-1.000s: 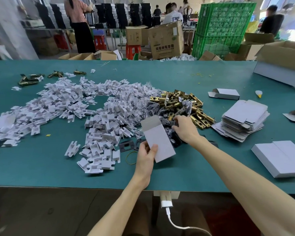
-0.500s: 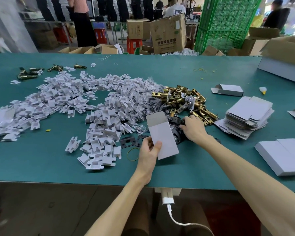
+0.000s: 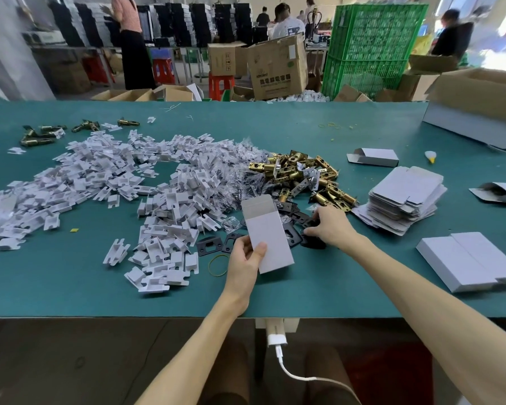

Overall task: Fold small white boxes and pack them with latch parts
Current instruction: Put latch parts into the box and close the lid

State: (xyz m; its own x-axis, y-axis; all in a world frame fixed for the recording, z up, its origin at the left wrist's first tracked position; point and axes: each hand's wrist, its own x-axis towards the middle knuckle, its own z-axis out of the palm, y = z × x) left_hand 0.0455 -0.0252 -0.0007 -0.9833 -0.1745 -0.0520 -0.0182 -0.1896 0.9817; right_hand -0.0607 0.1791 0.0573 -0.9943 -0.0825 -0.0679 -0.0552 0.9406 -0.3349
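Holding 1 small white box (image 3: 270, 241) tilted above the green table (image 3: 70, 287), left hand (image 3: 243, 260) grips its lower left edge. Box: plain white card, top flap open. Right hand (image 3: 332, 226) pinches 1 of the black latch plates (image 3: 294, 236) beside it.

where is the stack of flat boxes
Head view, right side of the table: the stack of flat boxes sits just right of the brass latch pile, beyond the right hand.

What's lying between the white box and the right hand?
Flat black plates lie there on the green table, between the white box and the right hand, shown in the head view.
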